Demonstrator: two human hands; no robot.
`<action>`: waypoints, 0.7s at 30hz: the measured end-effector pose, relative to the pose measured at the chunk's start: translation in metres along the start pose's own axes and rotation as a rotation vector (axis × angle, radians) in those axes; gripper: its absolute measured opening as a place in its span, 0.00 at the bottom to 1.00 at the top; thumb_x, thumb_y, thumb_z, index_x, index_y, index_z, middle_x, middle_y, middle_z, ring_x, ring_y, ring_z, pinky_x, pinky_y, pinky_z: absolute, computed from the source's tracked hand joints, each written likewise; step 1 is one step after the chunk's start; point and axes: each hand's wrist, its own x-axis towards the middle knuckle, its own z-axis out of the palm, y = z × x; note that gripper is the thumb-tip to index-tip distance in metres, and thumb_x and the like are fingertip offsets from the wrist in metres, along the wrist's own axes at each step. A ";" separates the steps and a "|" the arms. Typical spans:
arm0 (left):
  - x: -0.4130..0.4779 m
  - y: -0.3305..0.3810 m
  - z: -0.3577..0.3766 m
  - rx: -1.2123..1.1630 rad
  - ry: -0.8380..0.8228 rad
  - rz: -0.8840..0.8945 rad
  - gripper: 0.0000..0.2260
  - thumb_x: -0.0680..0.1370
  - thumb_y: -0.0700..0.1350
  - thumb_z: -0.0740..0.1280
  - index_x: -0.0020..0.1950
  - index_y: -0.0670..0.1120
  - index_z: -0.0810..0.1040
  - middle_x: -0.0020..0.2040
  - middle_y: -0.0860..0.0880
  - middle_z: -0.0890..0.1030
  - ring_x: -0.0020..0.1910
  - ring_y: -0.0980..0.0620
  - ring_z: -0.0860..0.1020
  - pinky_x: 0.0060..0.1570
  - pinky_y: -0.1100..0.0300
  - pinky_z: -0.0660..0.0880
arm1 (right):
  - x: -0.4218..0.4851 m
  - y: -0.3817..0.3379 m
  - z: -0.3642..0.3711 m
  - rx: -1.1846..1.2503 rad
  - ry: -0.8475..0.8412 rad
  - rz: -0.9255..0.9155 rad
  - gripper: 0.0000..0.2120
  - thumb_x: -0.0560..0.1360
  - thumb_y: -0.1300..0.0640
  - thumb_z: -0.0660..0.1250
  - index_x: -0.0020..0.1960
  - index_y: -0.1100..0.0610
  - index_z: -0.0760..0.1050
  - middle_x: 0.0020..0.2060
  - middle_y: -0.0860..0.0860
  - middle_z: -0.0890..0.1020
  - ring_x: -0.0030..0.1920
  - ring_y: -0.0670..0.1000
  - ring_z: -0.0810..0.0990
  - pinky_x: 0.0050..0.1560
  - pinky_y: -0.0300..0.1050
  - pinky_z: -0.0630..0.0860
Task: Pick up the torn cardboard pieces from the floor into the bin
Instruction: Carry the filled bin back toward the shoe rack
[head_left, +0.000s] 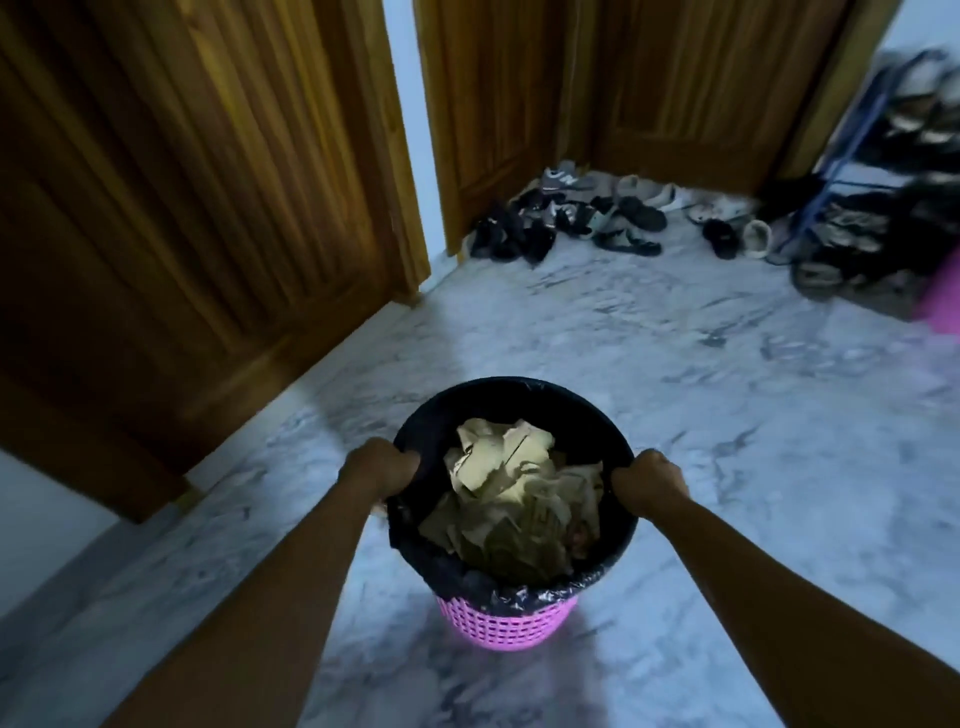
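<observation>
Head view: looks down along both bare forearms to a bin held in front of the body; the right side of the frame is blurred.
Bin: pink plastic lattice bin (506, 621), round, upright, at lower centre; whether its base touches the floor cannot be told.
Liner: black plastic liner (431, 415) inside the bin, folded out over the rim and hanging down the near wall.
Cardboard: torn tan cardboard pieces (511, 499) heaped inside the liner, crumpled and overlapping, the top of the heap just below the rim.
Left hand: left hand (382, 467), fingers curled tight over the left side of the rim, gripping liner and rim together.
Right hand: right hand (652, 483), a closed fist on the right side of the rim, opposite the left hand.
Floor: grey-veined white marble floor (727, 415) all round the bin.
Doors: brown wooden door (182, 208) at left; second brown wooden door (519, 104) beyond a pale gap.
Shoes: pile of dark and pale shoes (597, 218) at the foot of the second door, well apart from the bin.
Rack: blue metal shoe rack (852, 156) at far right, blurred, loaded with footwear.
</observation>
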 end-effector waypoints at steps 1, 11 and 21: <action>-0.023 0.028 -0.018 0.008 -0.022 0.018 0.16 0.80 0.54 0.62 0.43 0.41 0.71 0.41 0.45 0.75 0.40 0.48 0.76 0.47 0.56 0.79 | -0.016 0.001 -0.036 0.011 0.004 0.025 0.24 0.76 0.52 0.64 0.65 0.68 0.71 0.61 0.66 0.77 0.62 0.64 0.77 0.56 0.52 0.76; -0.294 0.289 -0.119 -0.010 -0.231 0.156 0.15 0.78 0.52 0.66 0.44 0.40 0.73 0.47 0.40 0.77 0.37 0.44 0.79 0.46 0.46 0.83 | -0.219 0.081 -0.373 0.261 0.055 0.289 0.13 0.70 0.56 0.65 0.44 0.67 0.78 0.35 0.63 0.81 0.36 0.60 0.83 0.37 0.50 0.83; -0.398 0.484 -0.028 0.092 -0.492 0.283 0.18 0.77 0.50 0.66 0.60 0.40 0.74 0.53 0.42 0.80 0.41 0.42 0.81 0.38 0.48 0.82 | -0.281 0.228 -0.531 0.526 0.201 0.546 0.06 0.73 0.62 0.61 0.45 0.63 0.76 0.38 0.59 0.79 0.35 0.55 0.78 0.39 0.45 0.78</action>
